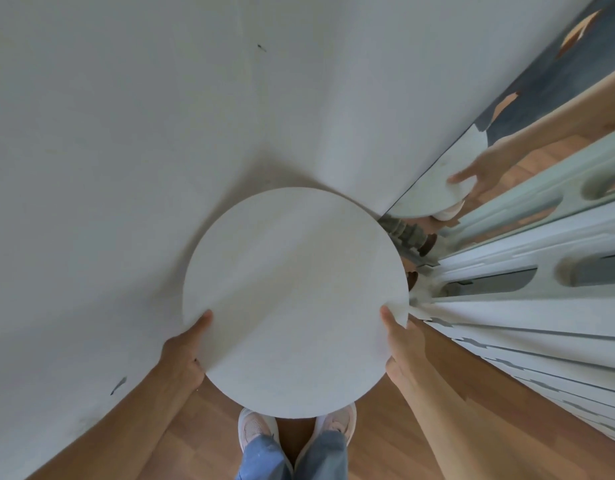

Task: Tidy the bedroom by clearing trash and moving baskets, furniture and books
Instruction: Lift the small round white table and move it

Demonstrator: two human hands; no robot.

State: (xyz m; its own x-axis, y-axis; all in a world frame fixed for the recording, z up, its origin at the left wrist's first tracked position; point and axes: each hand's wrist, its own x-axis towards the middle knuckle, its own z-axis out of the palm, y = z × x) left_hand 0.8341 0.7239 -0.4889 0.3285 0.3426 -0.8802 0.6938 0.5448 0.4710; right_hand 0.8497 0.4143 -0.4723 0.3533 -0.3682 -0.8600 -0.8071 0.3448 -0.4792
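A round white table top (294,299) fills the middle of the head view, seen from straight above. My left hand (186,351) grips its near left rim, thumb on top and fingers hidden underneath. My right hand (399,344) grips the near right rim the same way. The table's far edge lies close to the white wall (143,133). Its legs are hidden under the top.
A mirror (507,157) with a white carved frame (541,306) stands against the wall on the right, close to the table's right rim, reflecting my hand and the table. Wooden floor (420,438) lies below. My feet in pale shoes (256,427) stand just behind the table.
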